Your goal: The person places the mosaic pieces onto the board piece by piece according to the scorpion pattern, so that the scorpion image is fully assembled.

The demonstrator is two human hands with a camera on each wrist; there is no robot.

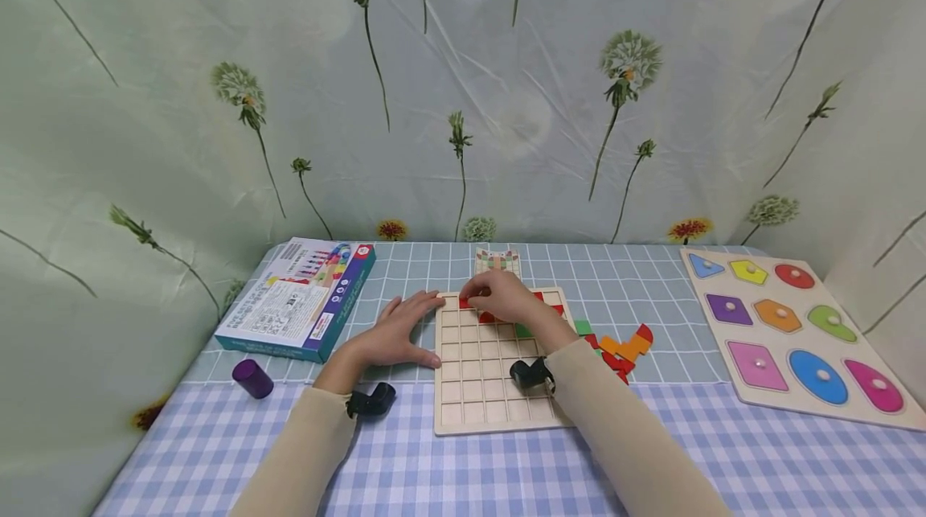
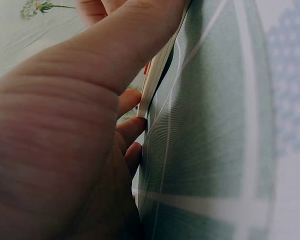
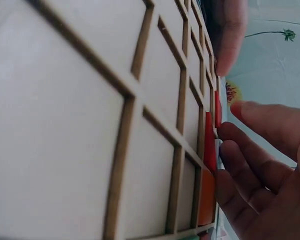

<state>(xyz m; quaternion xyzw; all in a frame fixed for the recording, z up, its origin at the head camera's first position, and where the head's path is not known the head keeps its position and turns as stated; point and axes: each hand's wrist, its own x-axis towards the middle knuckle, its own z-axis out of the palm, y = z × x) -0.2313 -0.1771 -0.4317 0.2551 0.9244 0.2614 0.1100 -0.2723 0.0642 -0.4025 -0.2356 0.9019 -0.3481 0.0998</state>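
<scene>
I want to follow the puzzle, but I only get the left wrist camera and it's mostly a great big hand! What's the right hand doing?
Observer: The right hand has its fingers curled at a red tile, near the far left corner of the wooden grid board.

Operator: Ooh! Are any pieces lying off the board?

Observer: Yes, loose red, orange and green tiles lie in a jumble just to its right.

Operator: And what's over on the left side?

Observer: A purple cylinder, nearer the person than the toy box.
</scene>
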